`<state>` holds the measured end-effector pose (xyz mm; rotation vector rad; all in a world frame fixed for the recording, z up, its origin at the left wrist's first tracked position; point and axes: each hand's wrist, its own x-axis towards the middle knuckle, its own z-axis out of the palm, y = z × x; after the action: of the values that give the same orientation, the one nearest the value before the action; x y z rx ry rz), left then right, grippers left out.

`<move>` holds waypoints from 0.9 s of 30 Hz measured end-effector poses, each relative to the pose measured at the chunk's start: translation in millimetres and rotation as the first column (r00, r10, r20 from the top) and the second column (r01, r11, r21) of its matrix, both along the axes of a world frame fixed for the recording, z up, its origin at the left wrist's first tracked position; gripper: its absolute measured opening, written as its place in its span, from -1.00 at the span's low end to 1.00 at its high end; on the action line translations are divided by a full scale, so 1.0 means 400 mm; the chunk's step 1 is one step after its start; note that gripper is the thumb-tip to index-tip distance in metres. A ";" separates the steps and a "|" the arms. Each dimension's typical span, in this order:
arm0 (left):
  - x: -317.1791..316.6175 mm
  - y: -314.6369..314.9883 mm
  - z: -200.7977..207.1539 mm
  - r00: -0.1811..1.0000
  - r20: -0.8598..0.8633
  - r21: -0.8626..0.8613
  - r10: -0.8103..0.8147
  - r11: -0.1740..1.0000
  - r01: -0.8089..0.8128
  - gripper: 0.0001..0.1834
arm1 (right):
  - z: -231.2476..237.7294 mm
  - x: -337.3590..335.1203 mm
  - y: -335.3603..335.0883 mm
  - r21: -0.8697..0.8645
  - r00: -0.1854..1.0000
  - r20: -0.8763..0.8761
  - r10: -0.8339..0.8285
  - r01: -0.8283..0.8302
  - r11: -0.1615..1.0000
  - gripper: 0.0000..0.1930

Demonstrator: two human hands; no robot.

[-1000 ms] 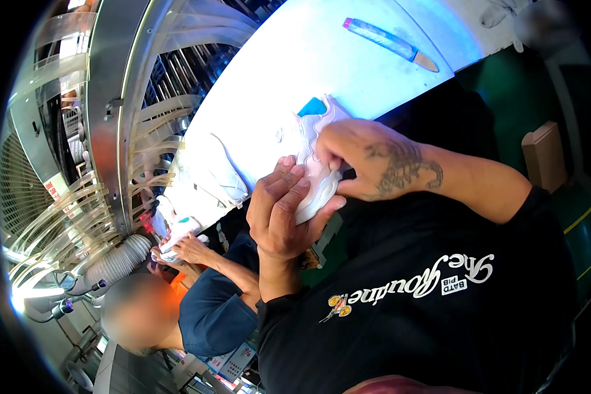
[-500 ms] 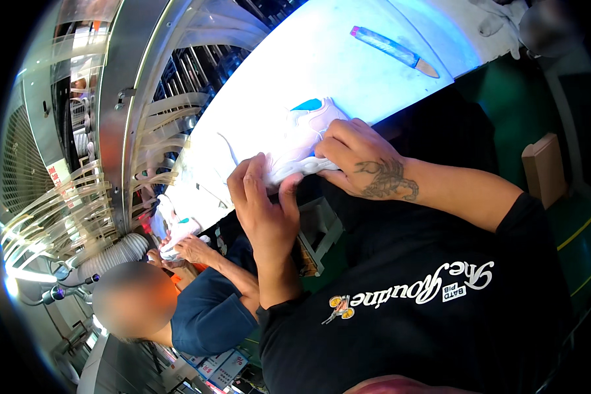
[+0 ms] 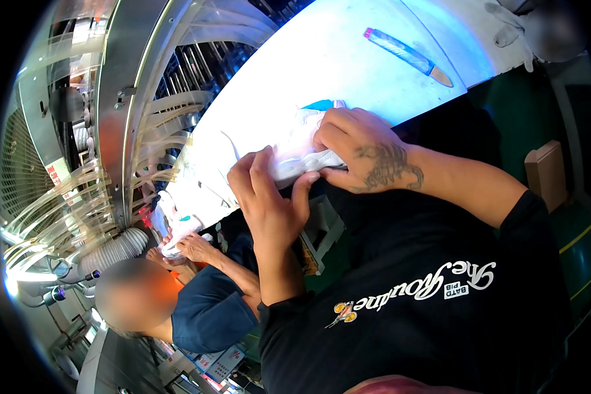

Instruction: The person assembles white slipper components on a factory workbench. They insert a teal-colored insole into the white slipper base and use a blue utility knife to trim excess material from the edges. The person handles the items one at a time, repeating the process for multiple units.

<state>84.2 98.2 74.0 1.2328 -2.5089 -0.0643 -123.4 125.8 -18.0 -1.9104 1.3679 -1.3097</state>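
Note:
A pale white-pink shoe (image 3: pixel 303 134) with a teal patch lies on the brightly lit table, its thick white sole (image 3: pixel 308 164) turned toward me. My left hand (image 3: pixel 269 197) pinches the left end of the sole edge, thumb below and fingers above. From the right, my right hand (image 3: pixel 361 148) grips the shoe's other end, its curled fingers over the upper and its thumb under the sole. Both hands cover much of the shoe, and glare washes out its detail.
Farther along the table lies a flat-handled tool (image 3: pixel 407 56) with a pink end and tan tip. A white glove (image 3: pixel 505 29) rests at the far right. On the left, a co-worker (image 3: pixel 210 308) handles a similar shoe (image 3: pixel 184 230) beside a machine with clear curved tubes (image 3: pixel 171 108).
The shoe has tilted slightly in my hands, and my right fingers now cover more of its upper. Both hands keep hold of it. The whole view has shifted a little.

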 end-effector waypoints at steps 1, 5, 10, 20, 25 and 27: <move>-0.003 0.004 0.010 1.000 0.029 0.012 -0.004 1.000 0.004 -0.22 | 0.010 -0.003 0.006 -0.043 1.000 0.014 -0.017 0.017 0.999 -0.56; -0.019 0.010 0.028 0.951 -0.269 0.144 -0.152 0.970 0.196 -0.27 | 0.068 -0.004 0.064 -0.131 0.995 0.102 -0.001 0.014 0.991 -0.45; -0.043 0.043 0.000 0.940 -0.330 0.124 -0.087 0.983 0.134 -0.32 | 0.062 0.020 0.127 -0.076 0.973 0.226 -0.051 0.070 0.995 -0.51; -0.038 0.064 0.049 0.988 -0.141 0.211 -0.058 0.974 0.088 -0.17 | 0.033 -0.011 0.078 -0.107 0.945 0.292 0.147 -0.120 0.987 -0.56; -0.089 0.141 0.060 0.997 -0.047 0.171 0.054 0.984 -0.045 -0.08 | 0.032 -0.007 0.060 -0.187 0.984 0.162 0.078 -0.047 0.981 -0.56; -0.088 0.139 0.052 0.996 -0.084 0.161 0.030 0.987 -0.016 -0.09 | 0.039 -0.018 0.058 -0.236 0.996 0.089 0.028 -0.006 0.972 -0.56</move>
<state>48.9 153.7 94.7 1.2909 -2.4546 -0.3127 -130.8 149.2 -2.4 -1.9793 1.1928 -1.5916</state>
